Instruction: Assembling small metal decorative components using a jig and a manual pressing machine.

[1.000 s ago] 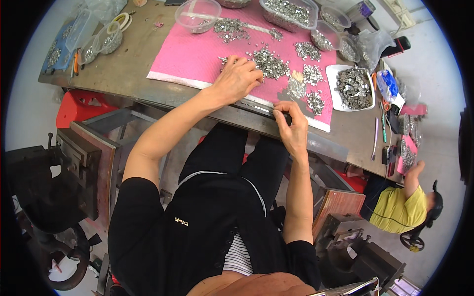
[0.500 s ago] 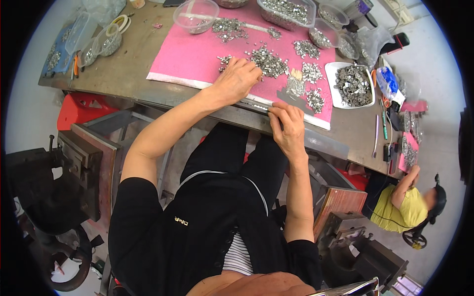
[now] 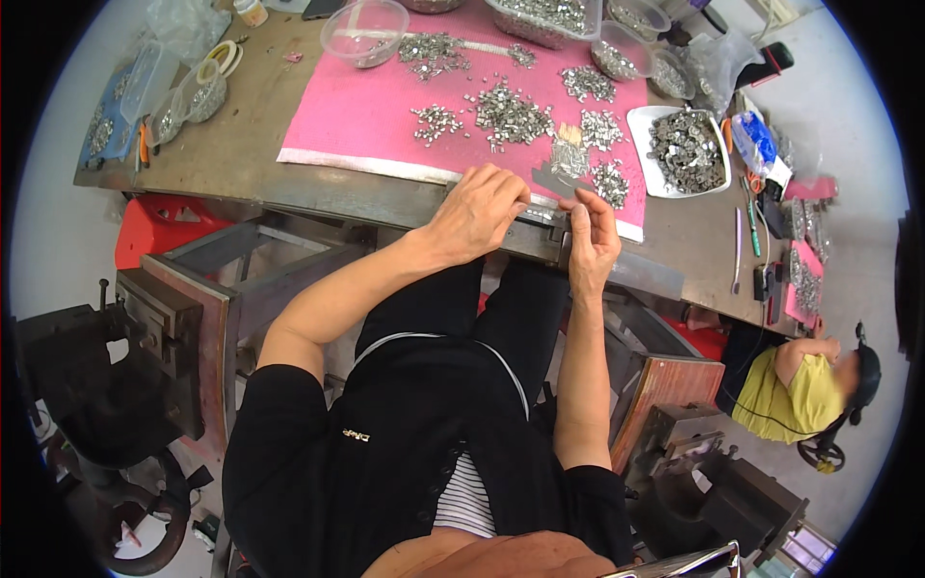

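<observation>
At the front edge of the table, my left hand (image 3: 479,214) is curled with its fingertips pressed together beside a narrow metal rail (image 3: 453,181); any piece in them is hidden. My right hand (image 3: 593,238) holds thumb and forefinger close together at the rail's other end, and I cannot make out what lies between them. A short row of small shiny metal pieces (image 3: 542,213) shows between the two hands. Beyond them, on a pink mat (image 3: 356,125), lie a large heap of small metal pieces (image 3: 513,118), a smaller heap (image 3: 436,123) and a bundle of thin pins (image 3: 568,156).
A white dish (image 3: 658,177) of dark metal parts stands to the right. Clear plastic tubs (image 3: 364,34) line the far side. Pliers with orange handles (image 3: 144,144) lie at left. A co-worker in a yellow shirt (image 3: 785,395) sits at far right.
My left hand has come back from the small metal pieces on the mat to the table's front edge. My right hand has shifted slightly right along the rail.
</observation>
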`<control>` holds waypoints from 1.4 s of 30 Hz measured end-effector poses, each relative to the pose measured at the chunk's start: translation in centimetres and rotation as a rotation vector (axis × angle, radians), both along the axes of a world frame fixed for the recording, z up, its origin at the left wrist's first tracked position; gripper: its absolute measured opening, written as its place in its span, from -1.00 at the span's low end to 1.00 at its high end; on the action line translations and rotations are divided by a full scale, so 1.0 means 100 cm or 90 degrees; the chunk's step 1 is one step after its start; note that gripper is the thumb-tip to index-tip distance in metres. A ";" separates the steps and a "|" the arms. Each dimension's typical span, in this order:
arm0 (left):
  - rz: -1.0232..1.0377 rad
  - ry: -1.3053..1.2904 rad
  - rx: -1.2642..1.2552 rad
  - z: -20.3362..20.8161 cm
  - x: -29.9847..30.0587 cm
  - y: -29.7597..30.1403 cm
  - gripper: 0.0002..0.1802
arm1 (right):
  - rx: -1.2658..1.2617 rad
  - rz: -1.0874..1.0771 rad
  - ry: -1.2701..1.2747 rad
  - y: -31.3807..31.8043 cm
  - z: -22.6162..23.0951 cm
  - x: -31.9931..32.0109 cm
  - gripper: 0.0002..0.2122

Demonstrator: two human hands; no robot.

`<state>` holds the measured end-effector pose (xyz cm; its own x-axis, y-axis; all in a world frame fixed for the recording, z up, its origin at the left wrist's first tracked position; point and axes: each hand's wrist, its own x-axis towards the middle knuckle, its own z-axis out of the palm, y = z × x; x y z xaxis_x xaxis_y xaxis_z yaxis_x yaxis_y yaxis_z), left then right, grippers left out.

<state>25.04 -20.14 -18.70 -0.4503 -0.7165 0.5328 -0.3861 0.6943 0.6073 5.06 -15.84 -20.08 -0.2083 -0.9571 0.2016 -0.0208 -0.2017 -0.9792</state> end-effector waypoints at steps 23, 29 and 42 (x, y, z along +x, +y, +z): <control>0.023 -0.062 -0.160 -0.003 0.008 0.009 -0.65 | -0.236 0.027 0.564 -0.006 0.019 -0.013 -0.82; 0.157 -0.106 -0.103 -0.006 0.060 0.009 -0.38 | -0.133 0.081 0.546 -0.006 0.027 -0.018 -0.71; 0.016 -0.059 -0.082 0.009 0.036 0.004 -0.64 | -0.056 0.020 0.532 0.076 0.053 -0.035 -0.55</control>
<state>28.60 -19.74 -17.81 -0.4839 -0.6572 0.5779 -0.4546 0.7530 0.4757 1.56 -8.26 -14.73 0.0695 -0.9333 0.3523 -0.7252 -0.2898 -0.6245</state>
